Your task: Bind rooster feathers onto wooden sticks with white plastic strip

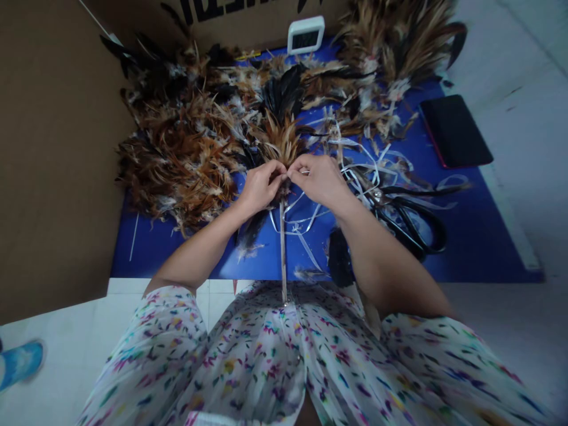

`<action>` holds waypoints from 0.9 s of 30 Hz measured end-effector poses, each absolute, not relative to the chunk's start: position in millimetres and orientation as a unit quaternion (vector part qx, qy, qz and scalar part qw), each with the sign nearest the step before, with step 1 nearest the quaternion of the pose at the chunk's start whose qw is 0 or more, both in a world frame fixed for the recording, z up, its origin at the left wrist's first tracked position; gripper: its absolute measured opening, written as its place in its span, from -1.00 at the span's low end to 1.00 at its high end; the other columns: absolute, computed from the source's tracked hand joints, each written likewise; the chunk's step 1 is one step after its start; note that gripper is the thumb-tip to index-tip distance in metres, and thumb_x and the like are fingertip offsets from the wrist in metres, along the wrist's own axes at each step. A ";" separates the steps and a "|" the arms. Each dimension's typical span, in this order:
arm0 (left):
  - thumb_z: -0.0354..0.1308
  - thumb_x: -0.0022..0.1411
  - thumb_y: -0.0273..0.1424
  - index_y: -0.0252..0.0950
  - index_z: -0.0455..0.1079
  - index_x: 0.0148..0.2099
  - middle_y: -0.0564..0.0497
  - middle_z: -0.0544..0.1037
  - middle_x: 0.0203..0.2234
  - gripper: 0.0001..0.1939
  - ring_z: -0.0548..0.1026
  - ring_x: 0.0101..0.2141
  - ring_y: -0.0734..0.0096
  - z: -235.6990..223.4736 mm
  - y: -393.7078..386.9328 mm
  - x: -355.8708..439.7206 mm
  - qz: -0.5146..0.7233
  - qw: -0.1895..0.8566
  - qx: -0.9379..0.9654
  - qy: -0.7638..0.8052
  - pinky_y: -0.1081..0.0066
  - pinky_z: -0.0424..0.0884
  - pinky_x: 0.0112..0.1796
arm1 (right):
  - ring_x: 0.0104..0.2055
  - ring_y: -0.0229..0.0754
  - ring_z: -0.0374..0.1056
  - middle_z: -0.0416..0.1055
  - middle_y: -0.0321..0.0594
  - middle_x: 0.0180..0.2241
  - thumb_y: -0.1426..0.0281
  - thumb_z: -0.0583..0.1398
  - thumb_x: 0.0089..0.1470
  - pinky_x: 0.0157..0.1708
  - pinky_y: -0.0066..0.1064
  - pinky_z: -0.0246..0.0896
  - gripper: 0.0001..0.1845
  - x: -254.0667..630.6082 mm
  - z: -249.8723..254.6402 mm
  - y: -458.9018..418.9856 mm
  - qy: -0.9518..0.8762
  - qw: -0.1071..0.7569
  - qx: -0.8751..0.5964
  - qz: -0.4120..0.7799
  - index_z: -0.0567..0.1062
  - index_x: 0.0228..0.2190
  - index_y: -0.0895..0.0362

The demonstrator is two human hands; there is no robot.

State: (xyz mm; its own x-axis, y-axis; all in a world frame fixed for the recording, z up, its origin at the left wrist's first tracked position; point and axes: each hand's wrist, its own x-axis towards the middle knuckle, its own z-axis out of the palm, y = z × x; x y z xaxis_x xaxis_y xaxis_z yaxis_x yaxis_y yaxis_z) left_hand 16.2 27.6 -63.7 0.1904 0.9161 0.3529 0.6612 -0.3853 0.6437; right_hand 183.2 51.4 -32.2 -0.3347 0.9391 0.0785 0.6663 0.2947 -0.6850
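Over the blue table [470, 236], a thin stick [283, 248] runs from my waist toward a tuft of brown and black feathers [281, 136] at its far end. At the base of that tuft, my left hand [261, 184] is closed in a pinch. Its fingertips almost meet those of my right hand [317, 180], which pinches too. What lies between the fingertips is too small to make out. Loops of whitish ribbon [310, 222] hang just below and right of my hands. Black-handled scissors [403, 213] lie beside my right wrist.
Loose brown feathers [186, 160] are heaped on the left, and a larger feather bunch [394, 41] stands at the back right. A small white digital device [306, 35] sits against a cardboard box [248, 23]. Near the right edge lies a dark phone-like slab [456, 130]. Cardboard [53, 148] walls the left.
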 end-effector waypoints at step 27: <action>0.18 0.17 -0.52 -0.30 0.50 -0.24 -0.01 0.62 -0.35 -0.89 0.54 -0.31 0.38 -60.8 27.8 15.8 0.339 0.191 0.757 0.526 0.39 0.41 -0.22 | -0.25 -0.16 0.42 0.54 -0.22 -0.32 0.47 0.12 0.10 -0.17 -0.33 0.23 -0.78 198.1 -11.9 40.1 -0.817 0.279 -0.423 0.275 0.56 -0.28 0.07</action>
State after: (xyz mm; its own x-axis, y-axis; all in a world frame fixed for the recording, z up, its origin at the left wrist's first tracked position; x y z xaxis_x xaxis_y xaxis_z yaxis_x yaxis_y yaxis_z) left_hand 15.8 27.8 -60.8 0.2184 0.9246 0.3121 0.6664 -0.3750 0.6445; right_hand 198.1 40.1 -11.9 -0.4863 0.8449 0.2227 0.5377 0.4902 -0.6860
